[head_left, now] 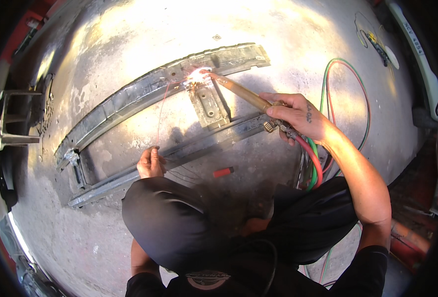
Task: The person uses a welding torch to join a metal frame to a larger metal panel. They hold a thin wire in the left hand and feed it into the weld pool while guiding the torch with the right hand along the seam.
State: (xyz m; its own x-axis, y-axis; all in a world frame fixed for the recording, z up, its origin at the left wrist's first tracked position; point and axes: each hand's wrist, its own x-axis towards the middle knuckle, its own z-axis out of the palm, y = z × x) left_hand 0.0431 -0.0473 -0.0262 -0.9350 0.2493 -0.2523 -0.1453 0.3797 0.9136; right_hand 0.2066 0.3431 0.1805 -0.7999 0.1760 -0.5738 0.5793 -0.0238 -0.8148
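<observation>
Holding torch (241, 92), right grip (298, 115), frame (139, 90) just left

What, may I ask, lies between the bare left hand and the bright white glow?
The head view shows thin reddish wire over grey floor and a curved metal beam.

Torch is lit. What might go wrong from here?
1. Sparks at the curved metal beam could burn the bare left hand or right hand; neither wears a glove.
2. The red and green hoses run close by the right leg; a shift might tug the gas torch.
3. The thin filler rod may wobble, being held far from its tip.
</observation>
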